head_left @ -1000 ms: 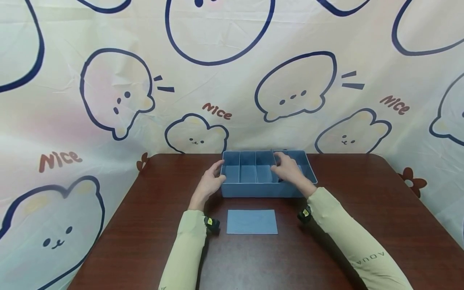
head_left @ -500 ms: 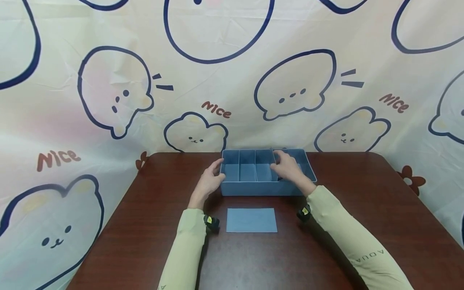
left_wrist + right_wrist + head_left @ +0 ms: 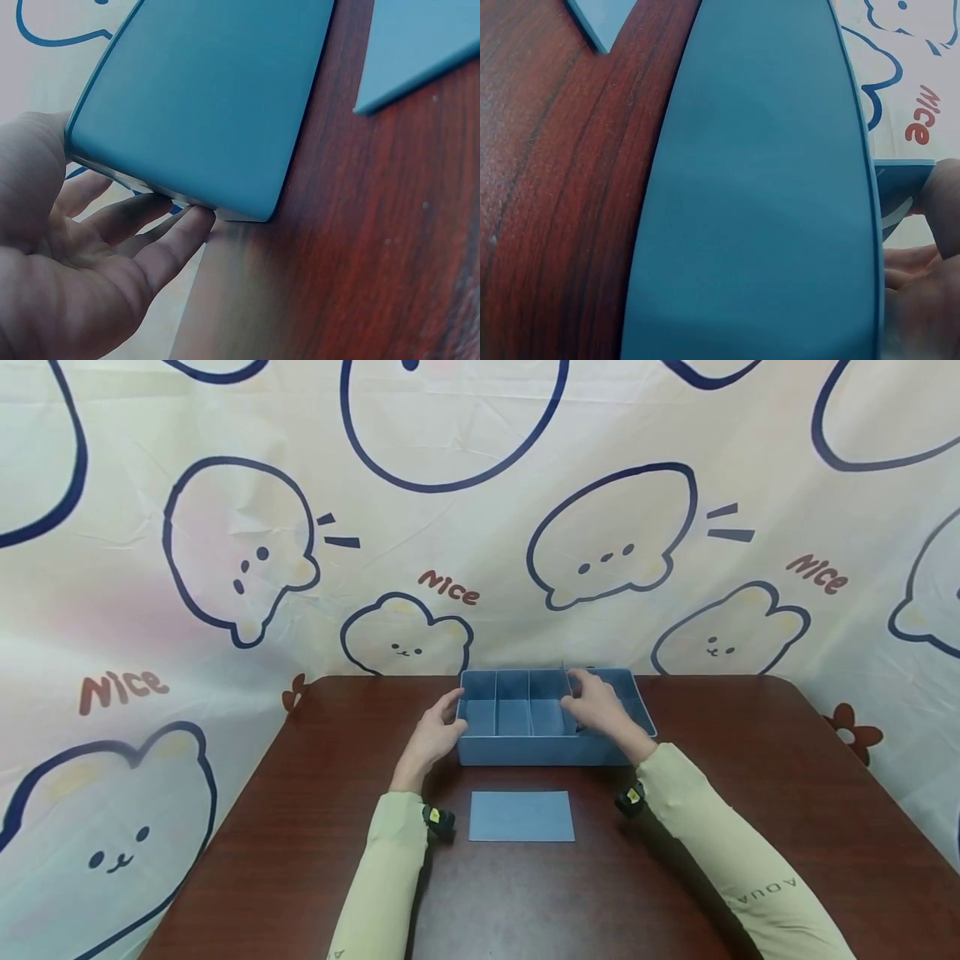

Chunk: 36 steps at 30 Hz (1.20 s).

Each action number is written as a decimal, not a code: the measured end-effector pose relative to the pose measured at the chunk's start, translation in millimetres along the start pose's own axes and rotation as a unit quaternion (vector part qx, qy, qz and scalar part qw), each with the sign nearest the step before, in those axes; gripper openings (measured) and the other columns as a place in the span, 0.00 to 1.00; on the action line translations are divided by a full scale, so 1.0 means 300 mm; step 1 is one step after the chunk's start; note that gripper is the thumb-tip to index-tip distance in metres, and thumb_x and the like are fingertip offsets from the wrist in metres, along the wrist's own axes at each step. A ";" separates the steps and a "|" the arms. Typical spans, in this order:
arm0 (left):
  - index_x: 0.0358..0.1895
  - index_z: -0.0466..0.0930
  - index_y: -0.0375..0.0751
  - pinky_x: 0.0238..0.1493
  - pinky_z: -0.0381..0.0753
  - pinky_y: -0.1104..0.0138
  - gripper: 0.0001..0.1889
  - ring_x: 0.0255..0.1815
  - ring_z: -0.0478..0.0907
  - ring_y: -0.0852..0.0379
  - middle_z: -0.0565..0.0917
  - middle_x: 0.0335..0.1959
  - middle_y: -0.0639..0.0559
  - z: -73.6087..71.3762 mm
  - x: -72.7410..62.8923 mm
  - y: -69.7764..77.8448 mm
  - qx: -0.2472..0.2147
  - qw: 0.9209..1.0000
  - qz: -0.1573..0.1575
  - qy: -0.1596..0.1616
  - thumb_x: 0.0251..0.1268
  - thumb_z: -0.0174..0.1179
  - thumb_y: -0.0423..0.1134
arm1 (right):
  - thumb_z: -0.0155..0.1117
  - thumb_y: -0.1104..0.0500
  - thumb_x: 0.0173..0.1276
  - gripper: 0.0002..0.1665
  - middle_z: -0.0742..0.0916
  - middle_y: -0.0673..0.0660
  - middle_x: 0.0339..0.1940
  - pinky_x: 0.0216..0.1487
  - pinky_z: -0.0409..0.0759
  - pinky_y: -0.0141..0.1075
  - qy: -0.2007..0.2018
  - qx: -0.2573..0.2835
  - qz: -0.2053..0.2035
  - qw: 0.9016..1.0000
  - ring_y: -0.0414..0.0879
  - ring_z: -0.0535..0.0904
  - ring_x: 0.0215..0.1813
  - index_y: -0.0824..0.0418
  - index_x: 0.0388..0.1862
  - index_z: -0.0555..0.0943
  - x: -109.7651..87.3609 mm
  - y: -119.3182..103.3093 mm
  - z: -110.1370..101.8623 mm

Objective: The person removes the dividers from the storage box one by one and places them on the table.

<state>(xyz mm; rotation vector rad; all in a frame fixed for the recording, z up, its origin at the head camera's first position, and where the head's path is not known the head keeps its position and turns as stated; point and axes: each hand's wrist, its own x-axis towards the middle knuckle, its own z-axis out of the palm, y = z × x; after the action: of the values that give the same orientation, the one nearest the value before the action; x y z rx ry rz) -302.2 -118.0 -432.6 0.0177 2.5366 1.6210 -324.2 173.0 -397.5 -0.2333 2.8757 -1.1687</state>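
A long blue divided box (image 3: 540, 752) sits at the back of the table, with thin upright dividers splitting it into compartments. My left hand (image 3: 429, 739) holds the box's left end; in the left wrist view its fingertips (image 3: 196, 217) rest against the outer end wall, while the thumb tip is hidden at the rim. Over the right part of the box, my right hand (image 3: 600, 710) pinches a blue divider (image 3: 904, 187) between thumb and fingers. This divider's top stands slightly above the box's back rim. The right hand covers much of the compartments beneath it.
A flat light-blue rectangular panel (image 3: 521, 817) lies on the dark brown wooden table (image 3: 300, 860) in front of the box, between the forearms. Behind the table hangs a pale cloth (image 3: 495, 543) printed with cartoon bears.
The divider's top edge has risen slightly above the back rim in my right hand. My left hand and the box keep their places.
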 end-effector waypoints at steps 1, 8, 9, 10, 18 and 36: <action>0.74 0.58 0.65 0.71 0.63 0.42 0.33 0.77 0.59 0.44 0.60 0.78 0.48 -0.001 -0.001 0.001 -0.001 1.000 -0.001 0.000 0.67 0.51 0.38 | 0.55 0.59 0.67 0.39 0.80 0.70 0.59 0.29 0.80 0.36 -0.002 0.003 0.000 1.000 0.47 0.81 0.26 0.61 0.77 0.58 0.000 -0.002 -0.002; 0.74 0.57 0.65 0.72 0.62 0.42 0.33 0.78 0.59 0.44 0.60 0.78 0.48 -0.007 -0.003 0.008 -0.004 1.000 0.002 -0.003 0.67 0.51 0.38 | 0.55 0.59 0.68 0.39 0.79 0.70 0.59 0.28 0.82 0.38 -0.011 0.020 -0.001 1.000 0.48 0.81 0.23 0.61 0.77 0.57 0.000 -0.018 -0.023; 0.74 0.57 0.65 0.72 0.62 0.42 0.33 0.78 0.59 0.44 0.60 0.78 0.48 -0.007 -0.002 0.009 -0.003 1.000 0.003 -0.001 0.67 0.51 0.38 | 0.55 0.59 0.67 0.39 0.79 0.71 0.59 0.28 0.82 0.38 -0.010 0.021 -0.003 1.000 0.48 0.81 0.23 0.61 0.77 0.57 0.001 -0.020 -0.026; 0.74 0.57 0.65 0.71 0.63 0.42 0.33 0.78 0.59 0.44 0.60 0.78 0.48 -0.007 -0.002 0.009 -0.001 1.000 0.004 0.001 0.67 0.51 0.38 | 0.55 0.59 0.67 0.39 0.79 0.71 0.59 0.28 0.82 0.38 -0.009 0.022 -0.004 1.000 0.48 0.81 0.23 0.61 0.77 0.57 0.002 -0.022 -0.028; 0.74 0.57 0.64 0.72 0.63 0.43 0.33 0.78 0.59 0.45 0.60 0.78 0.48 -0.003 0.007 0.000 0.001 1.000 0.007 -0.002 0.67 0.50 0.38 | 0.55 0.59 0.67 0.40 0.80 0.71 0.59 0.27 0.81 0.37 -0.005 0.021 -0.001 1.000 0.51 0.82 0.23 0.62 0.77 0.57 0.000 -0.028 -0.036; 0.74 0.57 0.64 0.71 0.63 0.42 0.33 0.77 0.59 0.43 0.60 0.78 0.47 -0.003 -0.001 0.001 0.007 1.000 0.009 -0.001 0.67 0.50 0.38 | 0.54 0.59 0.67 0.40 0.79 0.71 0.60 0.28 0.82 0.37 -0.002 0.025 0.012 1.000 0.49 0.82 0.22 0.61 0.77 0.57 -0.004 -0.043 -0.043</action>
<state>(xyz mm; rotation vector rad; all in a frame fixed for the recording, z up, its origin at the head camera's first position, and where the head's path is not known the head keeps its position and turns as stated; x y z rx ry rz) -302.0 -118.7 -432.1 0.0437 2.5527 1.6099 -322.4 173.0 -379.4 -0.1983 2.8344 -1.2325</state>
